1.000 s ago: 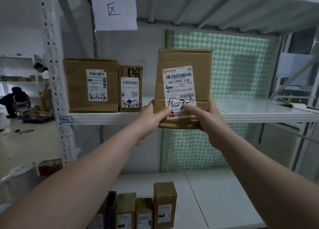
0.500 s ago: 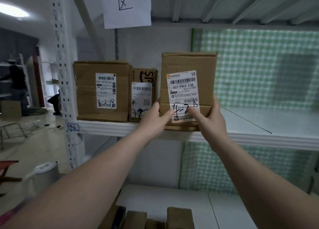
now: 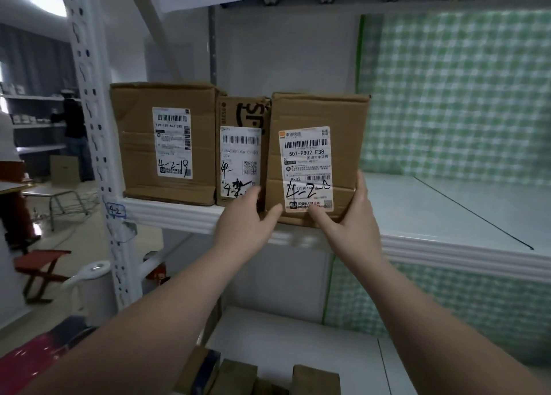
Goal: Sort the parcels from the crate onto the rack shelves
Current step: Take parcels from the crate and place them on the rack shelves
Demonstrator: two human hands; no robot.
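Forearms stretch up from the bottom of the view to the two hands, which clamp one brown parcel [image 3: 316,111] by its lower corners. The left hand [image 3: 244,220] has its thumb on the front face and its fingers tucked round the left side. The right hand [image 3: 353,224] has its thumb on the label and its fingers up the right side. A second ago this parcel hung in the air, clear of the rack. Now its base meets the front lip of the shelf [image 3: 447,250], close against the narrower box [image 3: 240,117], with the large box [image 3: 137,144] beyond. Its handwritten code starts 4-2, like the shelf tag [image 3: 115,210], so placement looks nearly done; a push back probably remains.
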